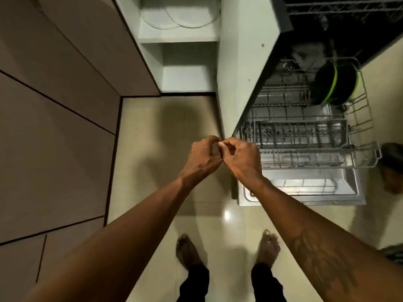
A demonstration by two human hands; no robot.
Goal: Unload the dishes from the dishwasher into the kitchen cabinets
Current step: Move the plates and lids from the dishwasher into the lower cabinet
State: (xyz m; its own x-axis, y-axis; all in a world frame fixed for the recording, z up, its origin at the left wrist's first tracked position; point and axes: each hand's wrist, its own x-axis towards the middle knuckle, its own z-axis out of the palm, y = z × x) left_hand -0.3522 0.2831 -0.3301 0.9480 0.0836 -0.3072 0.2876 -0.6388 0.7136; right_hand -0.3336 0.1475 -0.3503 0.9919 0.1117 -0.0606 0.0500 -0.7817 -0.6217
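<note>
Currently holding left hand [205,158] and right hand [239,159] together over the floor [165,131], just left of the open dishwasher [359,40]. Curling the fingers [233,143] of both, tips touching each other, gripping no dish as far as can be told.

Looking down at the pulled-out rack [368,118] on the right. Seeing dark green-rimmed dishes [335,83] standing on edge at its far right corner, with a cutlery basket [301,134] nearer, contents too blurred to tell. Seeing also white plates [181,16] lying on the upper shelf of the open cabinet [178,38] at the far middle.

Judging the unloading well along, with those dark dishes waiting. Probably pausing between trips, readying the next reach. Worth uncurling the fingers first, then reaching right and far over the basket. Worth taking one dish by its rim and lifting straight up clear of the tines before swinging left toward the cabinet. Minding the lowered door [305,186] beside the right foot [268,247], and treading carefully on the glossy floor.
</note>
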